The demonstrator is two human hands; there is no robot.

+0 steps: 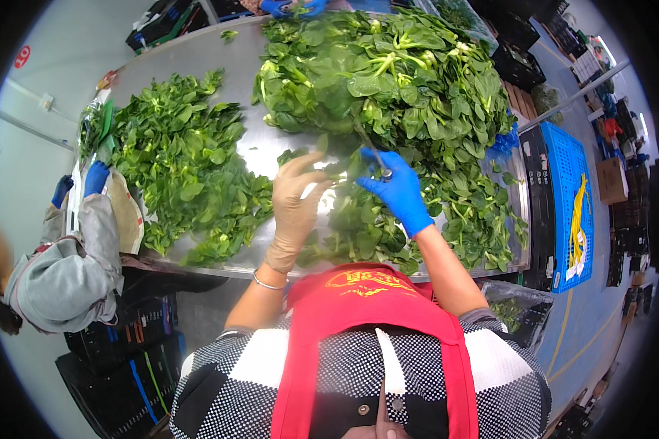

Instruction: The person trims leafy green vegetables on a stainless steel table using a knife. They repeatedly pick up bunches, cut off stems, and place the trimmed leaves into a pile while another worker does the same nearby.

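Note:
My left hand [296, 206], in a beige glove, is over the metal table with its fingers curved and spread. A green leaf [322, 144] shows at its fingertips, too blurred to tell whether it is gripped. My right hand [398, 189], in a blue glove, holds a knife [374, 151] whose thin blade points away from me toward a large heap of leafy greens [384, 71] with pale stem bases. Loose leaves [370, 233] lie beneath and between both hands. A second pile of greens [186, 159] is to the left.
The steel table [192, 52] spans the work area. At left stands a person in grey [66, 285] with blue gloves; another person's gloved hands [294, 7] are at the far edge. A blue plastic crate [571, 164] with yellow strips stands right. Black crates [121, 362] are below left.

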